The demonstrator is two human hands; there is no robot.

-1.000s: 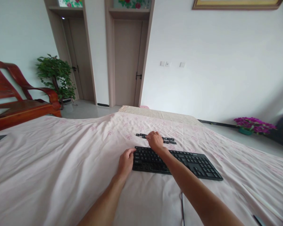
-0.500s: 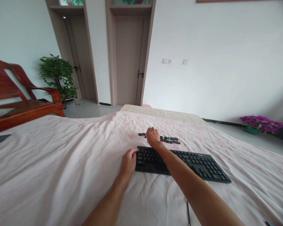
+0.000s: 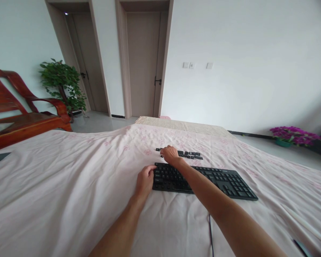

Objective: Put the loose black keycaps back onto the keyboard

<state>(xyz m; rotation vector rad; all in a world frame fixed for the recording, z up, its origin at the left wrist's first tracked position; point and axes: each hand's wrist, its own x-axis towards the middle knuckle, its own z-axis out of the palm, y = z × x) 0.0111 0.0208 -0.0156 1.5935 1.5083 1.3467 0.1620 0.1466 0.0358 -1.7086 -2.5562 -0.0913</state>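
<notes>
Several loose black keycaps (image 3: 190, 155) lie in a short row on the bed, just beyond the far edge of the keyboard (image 3: 219, 178) and toward its left half. My right hand (image 3: 170, 155) sits on the left part of that row, palm down. Its fingers (image 3: 164, 152) are bent onto the caps. From this view I cannot tell whether they are pinching one or only touching them.

The keyboard is black and lies flat on the sheet, slanting a little so that its right end comes nearer to me. My right forearm crosses over its left half. My left hand (image 3: 144, 179) is at the keyboard's left end, with the fingers curled closed against that edge, gripping it. A thin dark cable (image 3: 210, 232) runs from under the keyboard's near side toward me.

All of this rests on a pale pink flowered sheet (image 3: 69, 171), wrinkled in long folds. A dark object (image 3: 299, 246) lies on the sheet at the lower right, and I cannot make out what it is.

Further out, a red wooden chair (image 3: 24, 117) stands to the left with a green potted plant (image 3: 61, 82) behind it. Two pale doors (image 3: 141, 64) face me, wall switches (image 3: 195, 65) sit to their right, and purple flowers (image 3: 294, 134) stand by the wall at far right.
</notes>
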